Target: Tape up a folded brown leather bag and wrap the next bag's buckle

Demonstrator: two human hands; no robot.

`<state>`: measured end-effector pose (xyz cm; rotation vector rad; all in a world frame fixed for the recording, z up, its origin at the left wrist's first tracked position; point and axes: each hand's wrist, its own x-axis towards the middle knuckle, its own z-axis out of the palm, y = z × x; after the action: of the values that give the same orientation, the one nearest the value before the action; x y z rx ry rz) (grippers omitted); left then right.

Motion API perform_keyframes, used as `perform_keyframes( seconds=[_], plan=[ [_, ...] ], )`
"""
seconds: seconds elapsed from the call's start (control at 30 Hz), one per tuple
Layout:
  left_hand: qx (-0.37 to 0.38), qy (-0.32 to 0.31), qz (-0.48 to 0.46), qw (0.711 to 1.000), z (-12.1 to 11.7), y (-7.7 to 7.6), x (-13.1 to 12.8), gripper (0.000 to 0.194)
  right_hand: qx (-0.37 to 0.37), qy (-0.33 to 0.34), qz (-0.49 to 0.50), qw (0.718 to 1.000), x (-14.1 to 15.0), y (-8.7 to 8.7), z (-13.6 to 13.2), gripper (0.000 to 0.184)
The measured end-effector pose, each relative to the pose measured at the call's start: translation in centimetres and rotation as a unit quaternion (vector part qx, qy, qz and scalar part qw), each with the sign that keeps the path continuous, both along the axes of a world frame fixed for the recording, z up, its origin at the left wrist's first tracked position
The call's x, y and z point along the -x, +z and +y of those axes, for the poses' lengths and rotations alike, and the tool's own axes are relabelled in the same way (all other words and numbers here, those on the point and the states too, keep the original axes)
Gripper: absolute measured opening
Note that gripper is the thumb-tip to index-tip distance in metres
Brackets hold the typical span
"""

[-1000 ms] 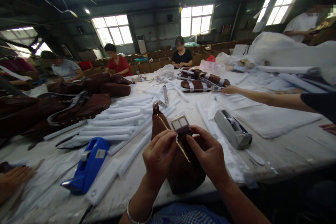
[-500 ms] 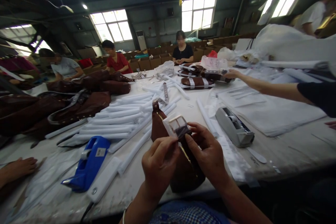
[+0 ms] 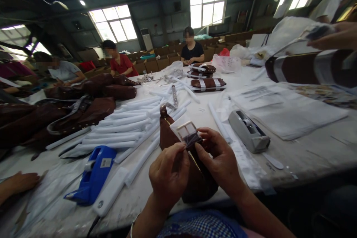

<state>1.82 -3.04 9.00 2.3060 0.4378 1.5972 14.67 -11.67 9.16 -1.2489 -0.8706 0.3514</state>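
A pale rectangular buckle (image 3: 186, 129) with a dark strap end and thin white wrapping is held up between my hands. My left hand (image 3: 169, 171) pinches the wrapping at the lower left corner. From the other side, my right hand (image 3: 218, 158) grips the buckle's dark end between thumb and fingers. Just below and behind them a brown leather bag (image 3: 167, 132) with a gold zipper stands on the table (image 3: 301, 163). Whether the strap joins the bag is hidden by my hands.
White paper rolls (image 3: 122, 128) lie at left, beside brown bags (image 3: 80, 111). A blue tape dispenser (image 3: 96, 176) stands front left, a grey one (image 3: 248, 132) at right. A co-worker's hand (image 3: 22, 184) rests at the left edge; another person's hand (image 3: 337, 37) is near a strapped brown bag (image 3: 304, 67).
At right, the co-worker's arm has drawn back from the stack, and a strapped brown bag now shows close by. My hands stay at the buckle, now tipped slightly more upright.
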Motion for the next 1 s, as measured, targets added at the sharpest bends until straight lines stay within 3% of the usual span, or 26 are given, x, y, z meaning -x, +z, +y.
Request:
perform_keyframes(
  seconds=[0.1,0.23,0.53,0.63,0.73,0.87,1.0],
  plan=[
    [0.077,-0.026,0.010,0.997,0.1,0.4,-0.2,0.025,-0.011,-0.024,-0.008,1.000,0.1,-0.3,0.2,0.034],
    [0.125,-0.033,0.033,0.991,0.5,0.7,-0.2,0.017,-0.006,-0.052,-0.027,0.998,0.2,-0.8,0.3,0.036],
    [0.256,-0.051,0.078,0.962,2.1,1.0,0.4,0.011,0.004,0.017,-0.033,0.999,-0.5,-0.6,1.2,0.048],
    [0.226,-0.037,0.079,0.970,2.2,1.6,0.5,0.011,0.004,0.029,-0.041,0.999,-0.6,-0.6,1.4,0.049],
    [0.133,-0.027,0.081,0.987,2.1,1.7,0.4,0.011,0.009,0.015,-0.034,0.999,-0.6,-0.7,1.5,0.048],
    [0.010,-0.023,0.104,0.994,1.9,1.0,0.5,0.012,0.017,0.009,-0.016,1.000,-0.7,-0.8,1.4,0.042],
    [-0.031,-0.006,0.114,0.993,1.9,0.2,0.6,0.015,0.024,-0.014,-0.021,0.999,-0.5,-0.9,1.3,0.032]
  ],
)
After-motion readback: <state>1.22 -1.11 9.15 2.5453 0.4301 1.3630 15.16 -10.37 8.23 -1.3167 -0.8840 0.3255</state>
